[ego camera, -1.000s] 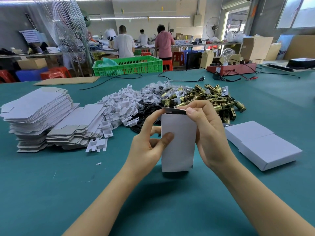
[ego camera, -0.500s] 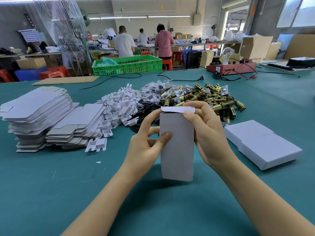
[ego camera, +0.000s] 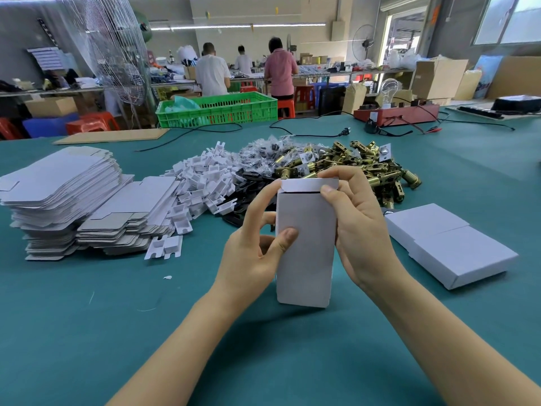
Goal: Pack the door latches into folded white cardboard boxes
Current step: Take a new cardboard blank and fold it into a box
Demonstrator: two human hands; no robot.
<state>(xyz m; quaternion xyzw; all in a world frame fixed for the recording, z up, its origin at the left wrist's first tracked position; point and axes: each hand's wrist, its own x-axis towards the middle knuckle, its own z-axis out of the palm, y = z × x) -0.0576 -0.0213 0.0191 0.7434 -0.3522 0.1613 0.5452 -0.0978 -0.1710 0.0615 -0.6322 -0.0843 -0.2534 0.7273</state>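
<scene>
I hold a white cardboard box (ego camera: 306, 259) upright above the teal table (ego camera: 87, 332). My left hand (ego camera: 251, 253) grips its left side, thumb pressed on the front face. On the right side my right hand (ego camera: 357, 230) grips it, with the thumb and fingers pinching the top flap (ego camera: 307, 184), which stands raised. Behind the box lies a heap of brass door latches (ego camera: 366, 168). Two closed white boxes (ego camera: 448, 244) lie flat to my right. What is inside the held box is hidden.
A stack of flat box blanks (ego camera: 64, 197) sits at the left, with white plastic inserts (ego camera: 202, 183) and bagged small parts (ego camera: 263, 153) beside it. A green crate (ego camera: 218, 111), cables and a red device (ego camera: 395, 114) stand at the far edge. People work at the back benches.
The box has risen and tilted more upright in my hands. Its top flap, folded over a second ago, now stands up between my fingers.
</scene>
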